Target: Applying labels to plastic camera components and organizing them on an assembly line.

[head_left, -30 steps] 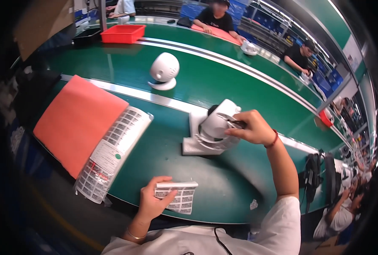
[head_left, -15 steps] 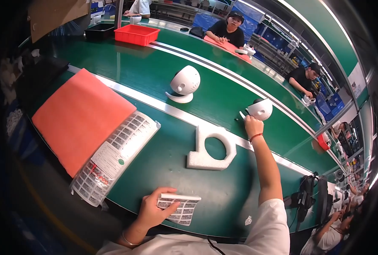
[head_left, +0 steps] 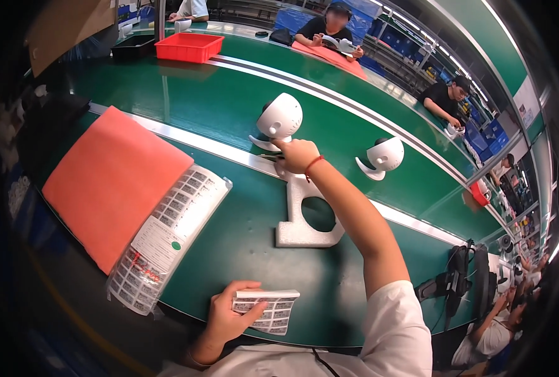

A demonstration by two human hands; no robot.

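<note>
My right hand (head_left: 296, 154) reaches out across the silver rail to a white round device (head_left: 280, 117) on the far green belt, and its fingers close on the rim of the device's base. A second white round device (head_left: 384, 155) stands further right on the same belt. Just under my forearm, an empty white foam cradle (head_left: 298, 220) lies on the near green table. Close to my body, my left hand (head_left: 228, 318) holds a small sheet of printed labels (head_left: 268, 309) against the table edge.
An orange mat (head_left: 110, 182) and a clear bag of label sheets (head_left: 166, 234) lie to the left. A red bin (head_left: 188, 46) sits far back on the belt. Other people work along the far side. Dark cables and gear hang at the right table edge (head_left: 459, 283).
My right hand lifted a white device off the foam cradle and set it on the far belt, where it has drifted right. The hand has now moved left to another device.
</note>
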